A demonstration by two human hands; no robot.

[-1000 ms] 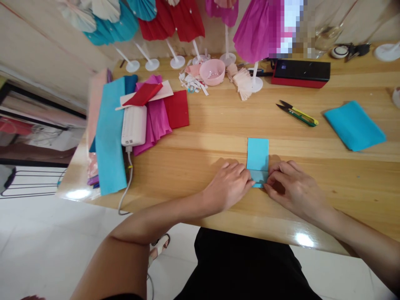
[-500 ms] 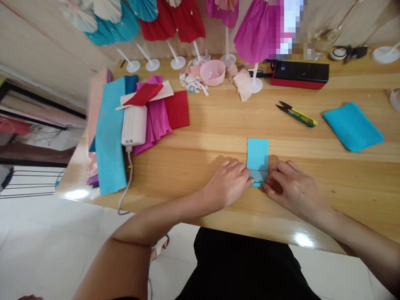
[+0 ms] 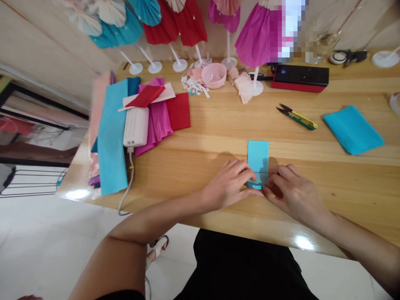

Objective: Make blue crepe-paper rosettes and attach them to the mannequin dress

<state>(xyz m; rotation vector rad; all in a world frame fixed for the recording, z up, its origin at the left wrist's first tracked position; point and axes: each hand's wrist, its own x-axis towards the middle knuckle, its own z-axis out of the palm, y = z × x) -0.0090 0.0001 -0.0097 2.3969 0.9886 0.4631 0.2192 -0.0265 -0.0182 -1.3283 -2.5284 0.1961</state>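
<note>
- Blue, matte and creased across, a small strip (image 3: 258,156) lies flat on the wooden table (image 3: 187,160), near the edge where the person sits, its short end toward that edge.
- From where I stand, the left hand (image 3: 229,185) has thumb and fingers parted: bent fingertips on the strip's left side, thumb stretched along its near end.
- The right hand (image 3: 293,189) is curled at the strip's near right corner, thumb and forefinger drawn close; I cannot tell whether they pinch any of it.
- Beyond the right hand, toward the far edge, I see yellow-and-green snips (image 3: 298,118), blades pointing left, and farther right a folded blue bundle (image 3: 353,130).
- By the table's left edge lies a long blue sheet (image 3: 113,141); just beside it a white power bank (image 3: 136,127) rests with its cable (image 3: 126,192) hanging toward the near edge.
- Right of that, a red square (image 3: 179,110) lies beside crumpled magenta pieces (image 3: 161,123).
- Along the far edge are a pink bowl (image 3: 214,78) beside paper scraps (image 3: 192,86), and a black-and-red box (image 3: 300,78).
</note>
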